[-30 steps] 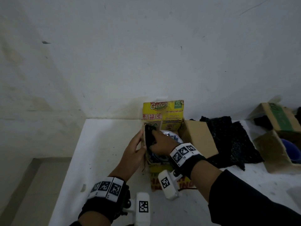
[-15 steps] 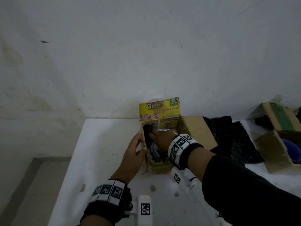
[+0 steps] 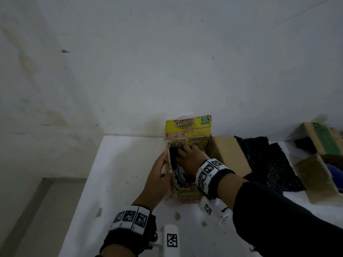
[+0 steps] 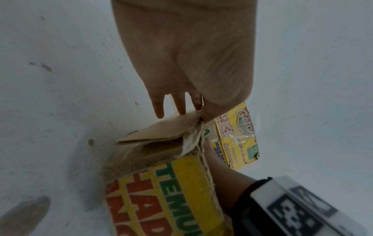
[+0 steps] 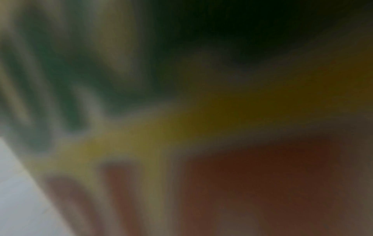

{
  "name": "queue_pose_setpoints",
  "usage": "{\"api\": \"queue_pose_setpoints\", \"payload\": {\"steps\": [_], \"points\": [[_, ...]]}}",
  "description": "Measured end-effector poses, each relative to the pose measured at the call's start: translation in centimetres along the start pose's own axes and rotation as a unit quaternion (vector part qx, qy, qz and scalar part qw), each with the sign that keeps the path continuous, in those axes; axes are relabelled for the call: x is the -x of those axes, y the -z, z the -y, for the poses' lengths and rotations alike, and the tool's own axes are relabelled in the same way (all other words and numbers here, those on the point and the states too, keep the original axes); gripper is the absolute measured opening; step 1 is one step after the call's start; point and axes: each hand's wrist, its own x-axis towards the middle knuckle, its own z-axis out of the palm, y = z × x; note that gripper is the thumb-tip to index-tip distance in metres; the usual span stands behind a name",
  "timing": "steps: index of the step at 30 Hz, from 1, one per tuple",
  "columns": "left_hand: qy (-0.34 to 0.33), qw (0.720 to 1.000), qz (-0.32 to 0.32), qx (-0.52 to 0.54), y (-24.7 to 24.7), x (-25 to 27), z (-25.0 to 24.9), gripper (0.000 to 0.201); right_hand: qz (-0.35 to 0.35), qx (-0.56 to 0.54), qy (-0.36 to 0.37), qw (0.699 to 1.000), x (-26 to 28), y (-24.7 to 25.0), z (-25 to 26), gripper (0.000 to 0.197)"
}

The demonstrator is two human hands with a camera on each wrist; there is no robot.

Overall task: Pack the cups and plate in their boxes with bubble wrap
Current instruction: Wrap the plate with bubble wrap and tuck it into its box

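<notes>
A yellow printed cardboard box (image 3: 187, 127) stands open on the white table (image 3: 120, 173) against the wall. Inside it a blue-and-white patterned plate (image 3: 179, 173) stands on edge. My left hand (image 3: 163, 169) pinches the box's left wall, with the fingers (image 4: 179, 105) straight along the brown outer flap and the thumb over the rim. My right hand (image 3: 185, 153) reaches down into the box and grips a black piece of bubble wrap (image 3: 173, 154) between the plate and the left wall. The right wrist view is only a blur of the box's yellow, green and red print.
The box's brown right flap (image 3: 228, 154) lies open. A black sheet of bubble wrap (image 3: 265, 164) is spread on the table to the right. Beyond it stand a green-printed carton (image 3: 323, 141) and an open brown box (image 3: 315, 179) with a blue object (image 3: 336, 173) inside. The table's left edge (image 3: 87, 182) drops to the floor.
My right hand has gone deeper into the box with the black wrap, and its arm has swung across the front. The left hand has stayed on the left wall.
</notes>
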Motion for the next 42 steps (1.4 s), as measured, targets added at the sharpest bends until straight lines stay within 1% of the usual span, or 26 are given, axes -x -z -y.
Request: {"api": "queue_pose_setpoints", "payload": {"steps": [3,7,10,13,16,17,20,22,24,27,28,30,31,33,34,36,39,40,42], "points": [[0.007,1.000,-0.010,0.000,-0.2,0.0,-0.2,0.058,0.009,0.007,0.016,1.000,0.4,0.0,-0.1,0.066],[0.008,1.000,-0.013,-0.005,-0.2,0.1,-0.3,0.059,0.036,-0.060,0.036,0.997,-0.1,0.5,-0.5,0.066],[0.009,1.000,-0.012,-0.004,-0.1,0.2,-0.6,0.060,0.035,-0.101,0.040,0.993,-0.6,0.5,-0.6,0.080],[0.005,1.000,-0.009,-0.012,-0.1,0.2,-0.7,0.060,0.019,-0.070,0.021,0.997,-1.2,0.3,-0.3,0.074],[0.005,1.000,-0.012,-0.014,-0.2,0.3,-0.7,0.063,0.012,-0.053,0.004,0.999,-1.8,-0.1,-0.1,0.075],[0.010,1.000,-0.012,-0.007,-0.2,0.2,-0.8,0.061,0.012,-0.051,0.002,0.999,-1.9,-0.1,-0.1,0.074],[0.020,1.000,-0.009,0.010,-0.3,0.3,-0.9,0.058,0.012,-0.050,0.007,0.999,-1.6,-0.3,-0.3,0.070],[0.020,1.000,-0.005,0.017,-0.3,0.4,-1.1,0.058,0.027,-0.051,0.022,0.998,-1.0,-0.2,-0.5,0.073],[0.020,0.999,-0.006,0.035,-0.4,0.6,-1.4,0.056,0.025,-0.076,0.028,0.996,-0.1,0.1,-0.6,0.074],[0.021,0.997,-0.004,0.073,-0.5,0.7,-1.7,0.053,-0.015,-0.135,0.007,0.991,1.1,0.6,-0.3,0.074],[0.022,0.996,-0.005,0.083,-0.6,0.8,-1.6,0.054,-0.047,-0.135,-0.005,0.990,1.5,0.7,-0.1,0.077],[0.024,0.996,-0.010,0.091,-0.7,0.9,-1.5,0.056,-0.083,-0.078,-0.022,0.993,1.9,0.6,0.2,0.080],[0.026,0.995,-0.013,0.092,-0.7,0.9,-1.5,0.056,-0.111,-0.046,-0.026,0.992,1.9,0.2,0.3,0.075],[0.026,0.995,-0.012,0.092,-0.7,0.9,-1.5,0.055,-0.162,-0.008,-0.010,0.987,1.4,-0.8,0.4,0.059],[0.025,0.995,-0.011,0.091,-0.7,0.9,-1.5,0.055,-0.166,0.001,0.001,0.986,1.3,-1.0,0.3,0.054],[0.024,0.996,-0.015,0.088,-0.7,0.8,-1.4,0.055,-0.149,0.013,0.008,0.989,1.4,-0.8,0.3,0.056],[0.024,0.996,-0.016,0.085,-0.7,0.7,-1.3,0.055,-0.052,0.010,0.033,0.998,1.3,-0.8,0.1,0.072],[0.024,0.996,-0.015,0.082,-0.7,0.7,-1.3,0.055,-0.041,0.007,0.043,0.998,1.3,-0.8,0.0,0.077],[0.024,0.997,-0.012,0.076,-0.8,0.7,-1.2,0.056,-0.040,-0.004,0.054,0.998,1.1,-0.7,-0.1,0.085]]}}
